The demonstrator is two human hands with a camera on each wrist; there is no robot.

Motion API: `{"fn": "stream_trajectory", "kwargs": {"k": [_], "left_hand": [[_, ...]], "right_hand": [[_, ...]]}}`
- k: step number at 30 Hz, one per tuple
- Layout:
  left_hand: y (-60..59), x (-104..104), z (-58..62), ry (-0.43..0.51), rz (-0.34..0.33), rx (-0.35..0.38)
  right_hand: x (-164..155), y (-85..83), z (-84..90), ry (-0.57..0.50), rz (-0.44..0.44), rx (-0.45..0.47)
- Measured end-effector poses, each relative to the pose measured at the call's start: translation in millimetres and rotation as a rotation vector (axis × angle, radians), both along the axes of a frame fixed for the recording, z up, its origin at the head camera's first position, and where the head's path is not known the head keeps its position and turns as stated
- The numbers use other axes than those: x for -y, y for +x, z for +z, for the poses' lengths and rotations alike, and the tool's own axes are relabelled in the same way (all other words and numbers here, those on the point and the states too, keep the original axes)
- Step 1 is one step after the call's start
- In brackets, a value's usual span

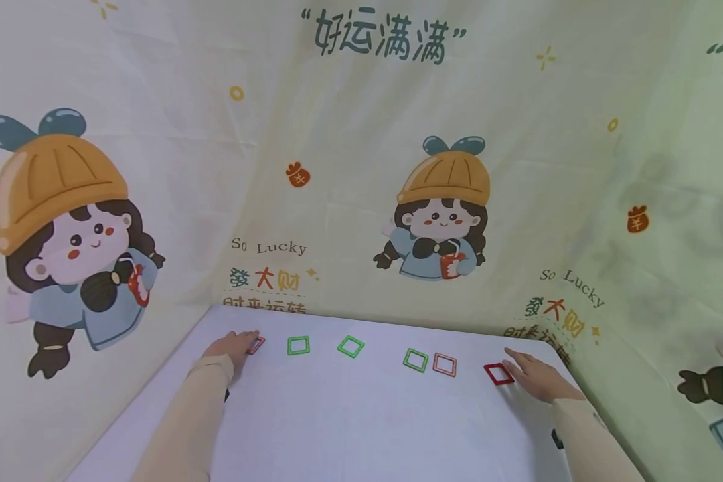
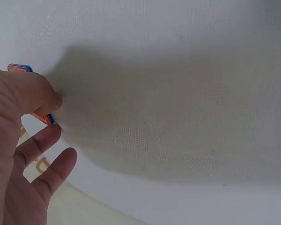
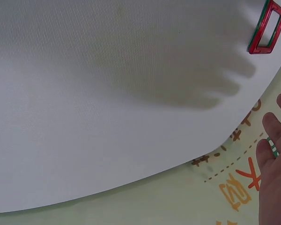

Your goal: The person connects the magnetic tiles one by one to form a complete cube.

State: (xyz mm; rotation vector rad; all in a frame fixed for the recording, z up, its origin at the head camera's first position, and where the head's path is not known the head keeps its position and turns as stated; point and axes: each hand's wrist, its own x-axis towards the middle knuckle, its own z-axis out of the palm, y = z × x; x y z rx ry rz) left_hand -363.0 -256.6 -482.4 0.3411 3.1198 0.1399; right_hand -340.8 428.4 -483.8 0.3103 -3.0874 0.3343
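Note:
My left hand [image 1: 231,348] is at an orange open square tile [image 1: 260,345] at the table's far left. In the left wrist view the thumb lies across this tile [image 2: 42,117], which shows a blue layer under the orange, and the hand pinches it while two other fingers extend. Part of the tile is hidden by the thumb. At the far right my right hand [image 1: 539,377], fingers spread, hovers beside a red open square tile [image 1: 505,383]. A green layer edges that red tile [image 3: 260,35] in the right wrist view; the hand holds nothing.
Between the hands lie green square tiles [image 1: 298,353], the second green tile [image 1: 346,353] turned askew, the third green tile [image 1: 414,368] close to another orange tile [image 1: 444,373]. The white table [image 1: 361,428] ends at a printed cloth backdrop [image 1: 349,268].

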Motion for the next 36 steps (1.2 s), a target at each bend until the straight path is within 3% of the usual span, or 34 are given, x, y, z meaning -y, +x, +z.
{"fn": "stream_trajectory", "kwargs": {"k": [10,14,23,30,36], "left_hand": [[-20.1,8.8,-16.5,-0.059,-0.036,-0.069],[-23.8,12.8,-16.4,-0.071,-0.040,-0.081],[-25.8,22.5,6.5,0.030,-0.042,0.028],[-36.6,34.2,3.8,0.031,-0.049,0.091],[-32.8,21.8,5.0,0.087,0.006,0.188]], "right_hand": [[5.1,0.7,7.6,0.005,-0.023,0.034],[5.4,0.1,7.9,0.010,-0.022,0.032],[9.5,-3.0,6.0,0.013,-0.023,0.056],[7.3,-5.3,1.3,0.013,-0.039,0.071],[2.6,-4.9,0.4,0.011,-0.038,0.072]]}}
